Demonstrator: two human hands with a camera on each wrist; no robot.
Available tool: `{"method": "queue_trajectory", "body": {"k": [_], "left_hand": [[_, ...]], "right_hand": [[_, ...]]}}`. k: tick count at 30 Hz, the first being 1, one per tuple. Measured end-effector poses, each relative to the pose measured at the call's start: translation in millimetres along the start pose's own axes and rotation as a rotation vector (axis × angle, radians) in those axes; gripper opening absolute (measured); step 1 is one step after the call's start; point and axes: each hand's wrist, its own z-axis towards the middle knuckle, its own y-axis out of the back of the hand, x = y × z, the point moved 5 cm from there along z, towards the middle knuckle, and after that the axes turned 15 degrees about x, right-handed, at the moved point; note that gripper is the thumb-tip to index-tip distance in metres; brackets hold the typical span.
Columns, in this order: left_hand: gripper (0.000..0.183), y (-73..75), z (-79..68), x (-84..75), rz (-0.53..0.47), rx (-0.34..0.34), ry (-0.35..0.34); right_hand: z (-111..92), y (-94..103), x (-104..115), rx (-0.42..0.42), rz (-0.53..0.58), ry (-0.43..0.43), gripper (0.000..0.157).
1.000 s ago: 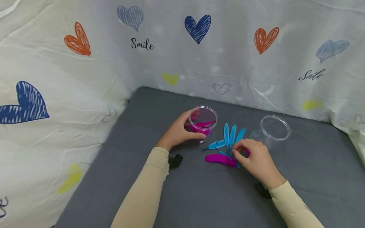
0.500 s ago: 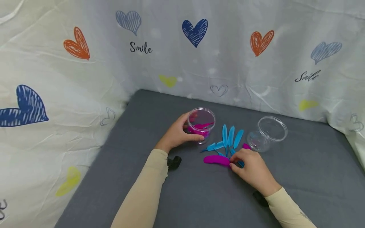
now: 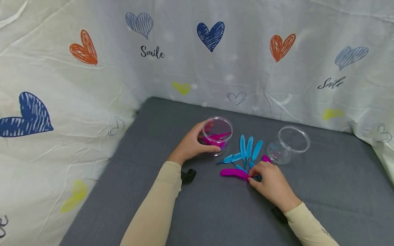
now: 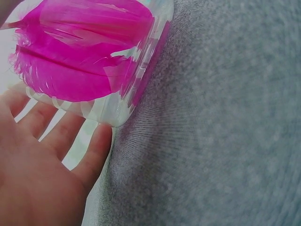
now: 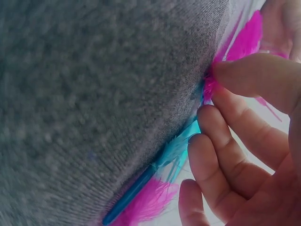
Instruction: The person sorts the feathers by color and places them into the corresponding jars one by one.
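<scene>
Magenta and curved, one long feather [image 3: 233,173] is pinched at its end by the right hand [image 3: 273,183], between thumb and forefinger, over grey cloth [image 3: 215,212]. Blue feathers [image 3: 249,149] fan beside that hand, and another magenta feather [image 3: 266,158] shows past its knuckles. The left hand [image 3: 192,143] curls round a clear plastic cup [image 3: 218,140] holding more magenta feathers [image 4: 70,73]; a second clear cup [image 3: 278,153] stands farther right, before heart-printed fabric [image 3: 184,66].

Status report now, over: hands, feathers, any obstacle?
Left hand holding clear jar, pink feathers inside. Right hand pinching another pink feather outside. Blue feathers close by, possible obstacle.
</scene>
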Motion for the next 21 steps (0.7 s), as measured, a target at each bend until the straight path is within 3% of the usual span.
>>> {"method": "queue_trajectory", "body": {"k": [21], "left_hand": [[0.097, -0.1, -1.1, -3.1, -0.002, 0.000, -0.008]], "right_hand": [[-6.9, 8.5, 0.7, -0.109, -0.039, 0.003, 0.013]]}}
